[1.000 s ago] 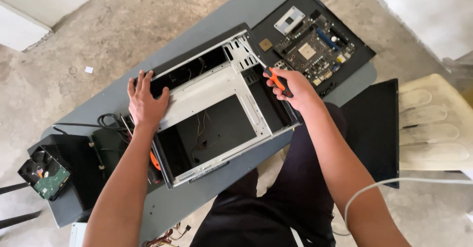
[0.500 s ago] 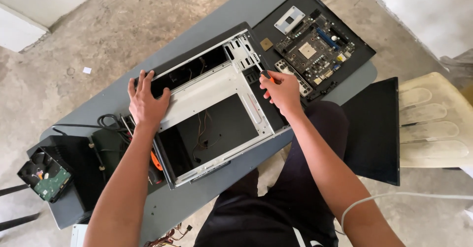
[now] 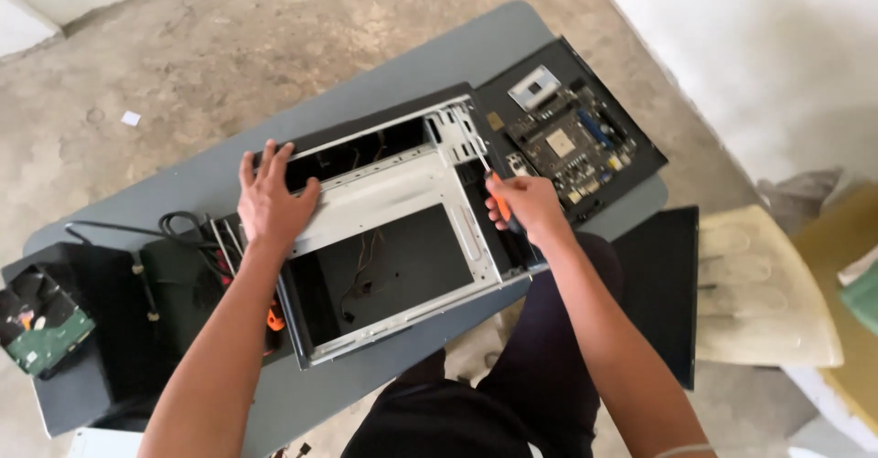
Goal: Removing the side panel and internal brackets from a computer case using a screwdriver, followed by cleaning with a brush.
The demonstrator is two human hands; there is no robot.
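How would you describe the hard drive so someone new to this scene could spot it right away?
Start at the grey table and the open metal computer case at its middle, where the left hand rests. Go to the table's far left end, past the black cables, to a black box. The hard drive lies on it: a flat slab, green circuit board up, unlike the larger motherboard at right.

A hard drive (image 3: 38,323) at eight o'clock bears a small white label; no packages, signs or screens
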